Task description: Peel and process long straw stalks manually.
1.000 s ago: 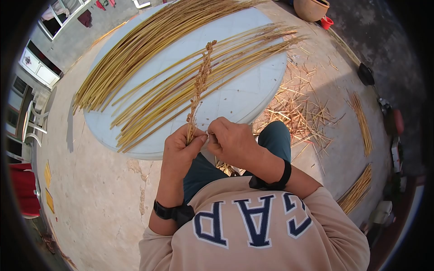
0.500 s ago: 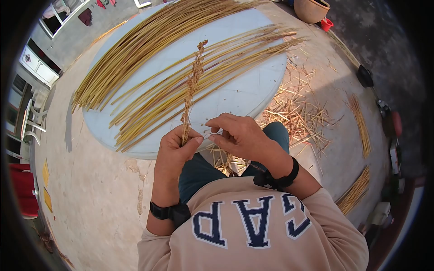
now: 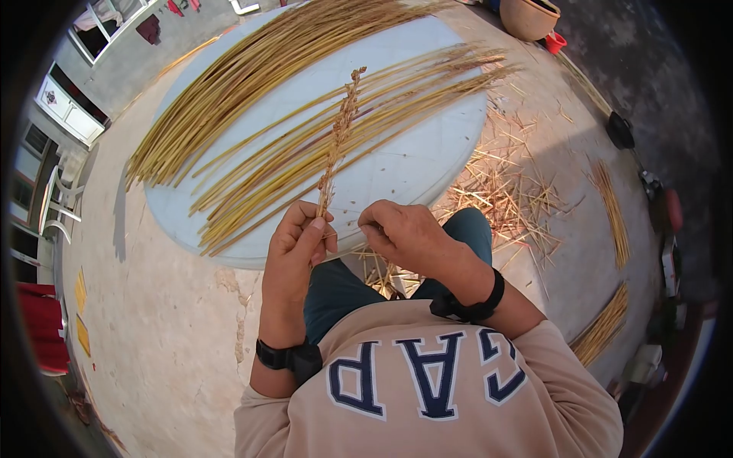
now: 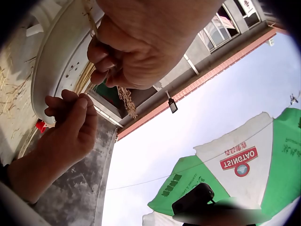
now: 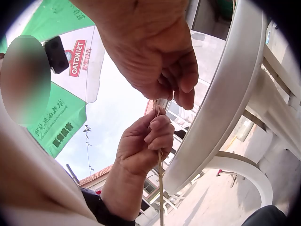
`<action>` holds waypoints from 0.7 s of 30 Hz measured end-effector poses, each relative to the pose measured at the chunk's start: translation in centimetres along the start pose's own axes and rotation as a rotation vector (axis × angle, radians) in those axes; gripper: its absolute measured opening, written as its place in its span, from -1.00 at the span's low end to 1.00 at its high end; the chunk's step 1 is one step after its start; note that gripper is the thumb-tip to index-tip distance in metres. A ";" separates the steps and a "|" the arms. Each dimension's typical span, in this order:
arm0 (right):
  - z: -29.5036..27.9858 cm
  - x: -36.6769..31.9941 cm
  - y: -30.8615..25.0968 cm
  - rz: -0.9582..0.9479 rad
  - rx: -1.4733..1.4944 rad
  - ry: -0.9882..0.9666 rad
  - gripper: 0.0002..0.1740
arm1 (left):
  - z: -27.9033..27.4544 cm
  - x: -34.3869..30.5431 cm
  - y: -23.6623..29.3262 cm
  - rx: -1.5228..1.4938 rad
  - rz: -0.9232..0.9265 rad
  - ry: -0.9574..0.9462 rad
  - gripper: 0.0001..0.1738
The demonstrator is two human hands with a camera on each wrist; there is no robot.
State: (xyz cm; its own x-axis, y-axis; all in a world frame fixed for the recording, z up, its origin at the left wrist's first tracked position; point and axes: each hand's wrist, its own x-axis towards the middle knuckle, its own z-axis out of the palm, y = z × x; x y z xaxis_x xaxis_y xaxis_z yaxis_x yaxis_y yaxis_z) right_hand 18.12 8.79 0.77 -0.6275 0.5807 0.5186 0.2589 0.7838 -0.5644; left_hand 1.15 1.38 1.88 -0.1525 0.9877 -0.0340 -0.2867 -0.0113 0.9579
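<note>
A dried stalk with a brown seed head (image 3: 342, 130) stands upright in my left hand (image 3: 294, 244), pinched between thumb and fingers. Its thin stem (image 5: 161, 188) comes out below that hand in the right wrist view. Close by on the right is my right hand (image 3: 412, 237), thumb and fingertips drawn together, with a thin pale thread running toward the left hand. Both hands are just over the near edge of a round white table (image 3: 172, 217). A thick bundle of long stalks (image 3: 244, 76) lies across the table's far side, with a looser row (image 3: 259, 195) nearer.
Straw scraps (image 3: 504, 183) litter the ground right of the table. Two small stalk bundles (image 3: 608, 214) lie further right. A clay pot (image 3: 527, 19) and a red container (image 3: 555, 42) stand at the back right. A white chair (image 3: 57, 202) is at the left.
My right hand first moved away from the left with its fingers spread, then its fingers closed together. My left hand turned, its fingers now more visible, and the seed head swung left, then back right.
</note>
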 end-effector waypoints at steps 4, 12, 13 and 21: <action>0.2 -0.2 -0.1 -0.021 -0.011 -0.036 -0.84 | -0.1 0.0 0.2 0.022 -0.025 0.024 -0.89; 0.5 -0.1 -0.7 -0.010 -0.225 0.018 -0.78 | 0.0 -0.2 0.0 0.132 -0.053 0.026 -0.87; 0.4 -0.1 -0.4 -0.010 -0.225 0.018 -0.78 | 0.1 -0.2 -0.1 0.132 -0.044 0.012 -0.87; -3.3 1.2 0.0 0.359 0.046 0.016 -0.76 | -0.1 -0.3 0.2 0.069 -0.093 -0.051 -0.87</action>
State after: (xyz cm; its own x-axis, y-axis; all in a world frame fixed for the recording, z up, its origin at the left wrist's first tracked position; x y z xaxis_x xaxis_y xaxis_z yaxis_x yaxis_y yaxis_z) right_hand 19.79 10.17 3.53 -0.4907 0.8210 0.2919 0.4274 0.5187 -0.7404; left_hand 1.08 1.06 2.05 -0.0791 0.9907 -0.1107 -0.2318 0.0898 0.9686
